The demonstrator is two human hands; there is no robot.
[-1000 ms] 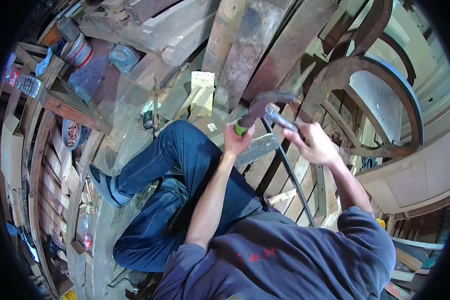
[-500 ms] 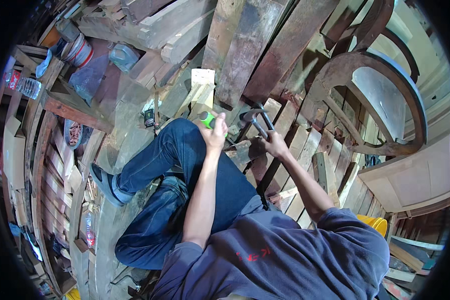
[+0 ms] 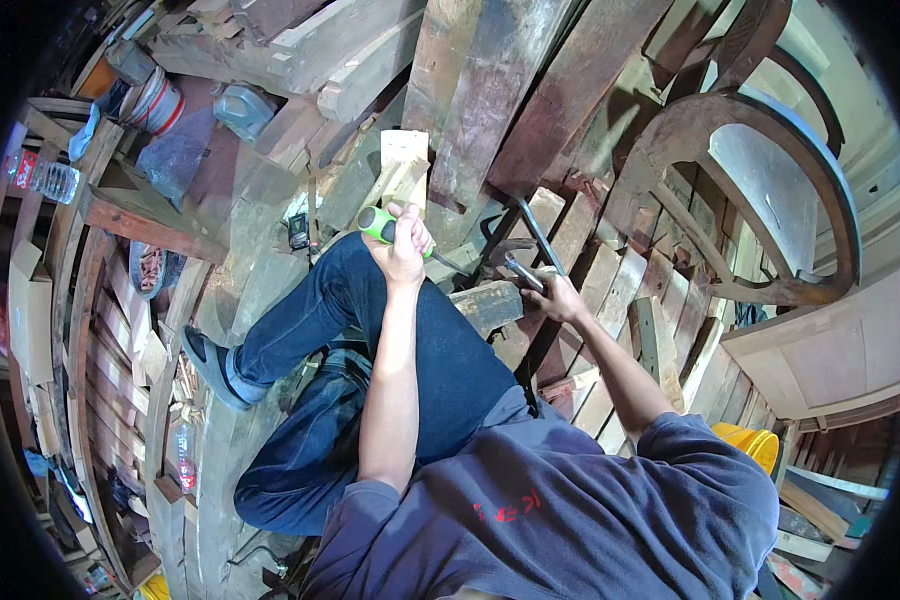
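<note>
My left hand is wrapped round the green and white handle of a screwdriver. Its thin dark shaft slants down to the right, the tip by the end of a wooden block. To the right, my right hand is closed round the grey handle of what looks like a hammer; the head is hard to make out against the dark wood. Just beyond that hand, a straight metal bar lies slanted over the timber. Whether the screwdriver tip touches the wood I cannot tell.
Long planks stretch away ahead. A curved wooden chair frame stands at the right beside a pale panel. Several cut slats lie under my right arm. A bucket, a jug and a dark small device are to the left.
My left hand has shifted left with the screwdriver, and more of its shaft shows. My right hand has moved slightly right and down, the tool's handle dropping away from the metal bar.
</note>
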